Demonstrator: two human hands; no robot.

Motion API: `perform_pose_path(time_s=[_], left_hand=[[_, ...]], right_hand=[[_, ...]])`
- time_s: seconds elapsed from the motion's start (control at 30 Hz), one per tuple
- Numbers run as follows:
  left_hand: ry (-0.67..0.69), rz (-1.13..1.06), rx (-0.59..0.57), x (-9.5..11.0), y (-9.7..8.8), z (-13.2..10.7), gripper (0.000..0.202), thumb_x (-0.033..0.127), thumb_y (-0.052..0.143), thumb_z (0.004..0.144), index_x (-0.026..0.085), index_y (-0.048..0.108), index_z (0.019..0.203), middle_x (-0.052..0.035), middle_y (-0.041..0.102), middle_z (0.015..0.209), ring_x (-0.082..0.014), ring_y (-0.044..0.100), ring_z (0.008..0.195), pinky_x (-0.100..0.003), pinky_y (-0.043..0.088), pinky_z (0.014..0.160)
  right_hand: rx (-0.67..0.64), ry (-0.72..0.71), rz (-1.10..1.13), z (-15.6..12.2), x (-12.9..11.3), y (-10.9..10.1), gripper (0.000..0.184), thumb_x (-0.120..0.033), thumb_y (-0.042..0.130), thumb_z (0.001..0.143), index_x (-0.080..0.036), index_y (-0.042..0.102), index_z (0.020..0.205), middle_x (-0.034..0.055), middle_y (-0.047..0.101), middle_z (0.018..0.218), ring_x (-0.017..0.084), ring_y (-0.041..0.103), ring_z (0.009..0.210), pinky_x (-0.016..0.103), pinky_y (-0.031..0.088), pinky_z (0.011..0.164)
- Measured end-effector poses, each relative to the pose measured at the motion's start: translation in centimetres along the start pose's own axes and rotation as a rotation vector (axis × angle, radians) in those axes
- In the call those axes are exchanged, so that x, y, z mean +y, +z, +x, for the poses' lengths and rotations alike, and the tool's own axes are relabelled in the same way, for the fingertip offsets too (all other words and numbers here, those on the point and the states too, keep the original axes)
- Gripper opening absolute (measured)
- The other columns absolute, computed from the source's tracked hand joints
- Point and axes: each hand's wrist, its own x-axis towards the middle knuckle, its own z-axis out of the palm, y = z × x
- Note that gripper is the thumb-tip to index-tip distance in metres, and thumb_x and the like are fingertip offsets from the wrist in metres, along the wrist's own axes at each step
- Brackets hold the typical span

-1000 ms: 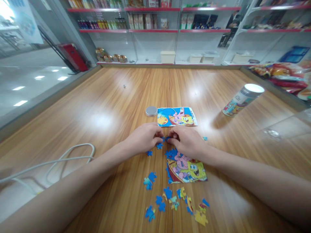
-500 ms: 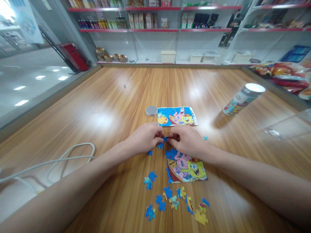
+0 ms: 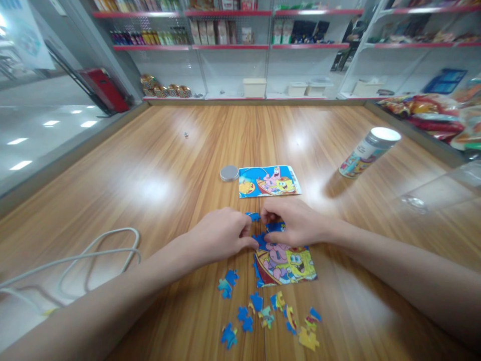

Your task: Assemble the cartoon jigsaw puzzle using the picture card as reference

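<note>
A partly joined jigsaw puzzle (image 3: 287, 265) with yellow and pink cartoon figures lies flat before me. At its upper left corner, my left hand (image 3: 225, 233) has curled fingers and its thumb tip against a blue puzzle piece (image 3: 259, 239). From the other side my right hand (image 3: 296, 220) reaches over the puzzle's top edge, its thumb at the same blue piece and its fingers bent. The hands partly hide the puzzle's top. Just above, between the hands, lie joined blue pieces (image 3: 253, 216). Several loose pieces (image 3: 245, 319) are scattered below the puzzle.
A reference picture card (image 3: 268, 181) lies beyond my hands, beside a round metal lid (image 3: 229, 173). To the right stands a printed can (image 3: 368, 153), near a clear plastic box (image 3: 436, 193). A white cable (image 3: 101, 250) loops at left. Shelves (image 3: 229, 47) line the back.
Both hands have come down toward me from the small blue pieces to the puzzle's upper left corner. The joined blue pieces they were at now lie on the table. The view has shifted slightly.
</note>
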Motion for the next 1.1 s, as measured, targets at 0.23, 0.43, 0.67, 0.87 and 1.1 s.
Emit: perform_pose_path(time_s=[0.23, 0.43, 0.67, 0.87, 1.1], left_hand=[[-0.067, -0.006, 0.026, -0.9, -1.7, -0.2, 0.035, 0.054, 0.072, 0.082, 0.02, 0.066, 0.073, -0.0002, 0.065, 0.068, -0.0133, 0.051, 0.059, -0.026, 0.025, 0.054], [-0.194, 0.126, 0.007, -3.6, -3.3, -0.2, 0.035, 0.054, 0.073, 0.078, 0.021, 0.065, 0.07, -0.0014, 0.065, 0.068, -0.0166, 0.054, 0.062, -0.027, 0.026, 0.056], [-0.198, 0.157, -0.093, -4.5, -4.0, -0.4, 0.032, 0.049, 0.069, 0.08, 0.02, 0.065, 0.069, -0.0018, 0.065, 0.066, -0.0166, 0.055, 0.061, -0.028, 0.027, 0.056], [-0.148, 0.11, -0.051, -4.9, -5.7, -1.0, 0.014, 0.029, 0.06, 0.088, 0.022, 0.072, 0.091, -0.0021, 0.072, 0.084, -0.0174, 0.062, 0.076, -0.027, 0.035, 0.066], [-0.056, 0.142, -0.188, -3.9, -4.7, -0.7, 0.017, 0.03, 0.078, 0.075, 0.02, 0.069, 0.086, -0.0018, 0.069, 0.083, -0.0177, 0.06, 0.075, -0.027, 0.035, 0.063]], right_hand=[[0.064, 0.045, 0.423, 0.6, 1.6, 0.3, 0.012, -0.024, 0.064, 0.081, -0.019, 0.053, 0.083, -0.0028, 0.052, 0.072, 0.011, 0.047, 0.063, 0.025, 0.037, 0.058], [0.167, 0.092, 0.511, 1.1, 2.6, 1.3, 0.012, -0.023, 0.067, 0.081, -0.018, 0.059, 0.088, -0.0077, 0.039, 0.062, 0.008, 0.037, 0.055, 0.024, 0.031, 0.053], [0.198, 0.079, 0.16, 1.2, 1.8, 1.8, 0.007, -0.017, 0.065, 0.085, -0.018, 0.068, 0.091, -0.0085, 0.043, 0.056, 0.008, 0.045, 0.053, 0.024, 0.034, 0.059], [0.278, -0.018, 0.01, 0.9, 1.5, 2.1, 0.015, -0.014, 0.058, 0.087, -0.017, 0.07, 0.094, -0.005, 0.056, 0.059, 0.009, 0.049, 0.053, 0.024, 0.035, 0.058], [0.416, -0.133, 0.058, 0.6, 1.2, 1.9, 0.013, -0.015, 0.058, 0.084, -0.015, 0.07, 0.088, -0.0057, 0.047, 0.055, 0.008, 0.042, 0.048, 0.024, 0.033, 0.05]])
